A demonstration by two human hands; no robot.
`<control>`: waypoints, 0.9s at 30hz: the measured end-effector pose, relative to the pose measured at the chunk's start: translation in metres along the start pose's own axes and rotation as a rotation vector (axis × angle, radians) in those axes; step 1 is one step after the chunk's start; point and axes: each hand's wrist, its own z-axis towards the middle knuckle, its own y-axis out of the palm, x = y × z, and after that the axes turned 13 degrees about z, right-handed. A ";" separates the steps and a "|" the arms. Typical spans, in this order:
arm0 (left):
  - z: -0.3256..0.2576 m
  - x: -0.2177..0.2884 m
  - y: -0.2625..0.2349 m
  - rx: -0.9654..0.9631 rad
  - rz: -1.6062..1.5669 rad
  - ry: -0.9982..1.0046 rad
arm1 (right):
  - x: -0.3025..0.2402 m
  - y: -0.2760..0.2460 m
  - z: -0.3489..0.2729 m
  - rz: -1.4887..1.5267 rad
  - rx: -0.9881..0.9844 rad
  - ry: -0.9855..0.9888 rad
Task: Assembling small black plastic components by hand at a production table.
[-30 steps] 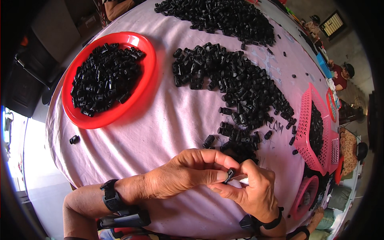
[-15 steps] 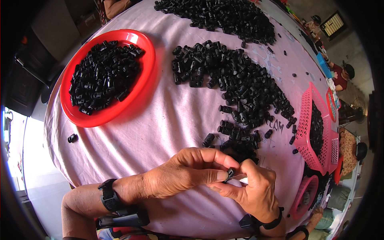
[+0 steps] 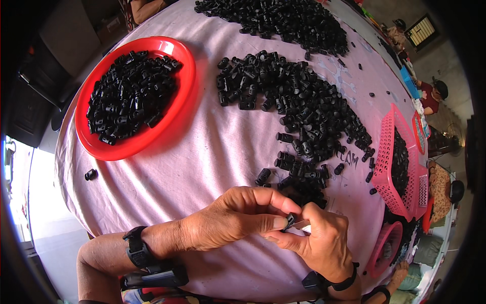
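Observation:
Between the thumb and forefinger of my left hand (image 3: pixel 235 220) is a small black cord lock (image 3: pixel 290 221). Close against it, my right hand (image 3: pixel 321 240) is closed on a thin blade-like tool (image 3: pixel 302 224) with a whitish part inside the palm. The tool's tip meets the cord lock, though the exact contact is hidden by my fingers. Just beyond my hands lies a long heap of black cord locks (image 3: pixel 304 111) on the pink cloth. A red plate (image 3: pixel 185 96) at the left is piled with more of them.
A second heap of cord locks (image 3: pixel 283 20) lies at the far side. One loose cord lock (image 3: pixel 91 175) sits near the left edge. Pink baskets (image 3: pixel 383 167) and a round pink basket (image 3: pixel 377 258) stand at the right. Other people (image 3: pixel 430 99) are along the right side.
Almost nothing differs. Both hands keep the same grip, and the whole view has shifted very slightly.

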 end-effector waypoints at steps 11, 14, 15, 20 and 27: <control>0.000 -0.002 0.000 0.013 0.039 0.008 | -0.001 0.001 0.000 0.017 -0.024 -0.006; 0.000 -0.001 0.000 0.005 0.008 0.005 | 0.000 0.001 -0.001 0.029 -0.019 -0.037; 0.000 -0.001 0.000 0.003 0.008 0.006 | -0.002 -0.001 -0.001 0.027 -0.018 -0.037; 0.000 -0.001 -0.002 0.010 -0.121 -0.008 | -0.015 -0.007 0.006 0.103 0.058 -0.002; 0.001 0.000 -0.001 0.087 -0.052 0.039 | -0.011 -0.002 0.005 0.161 0.142 -0.093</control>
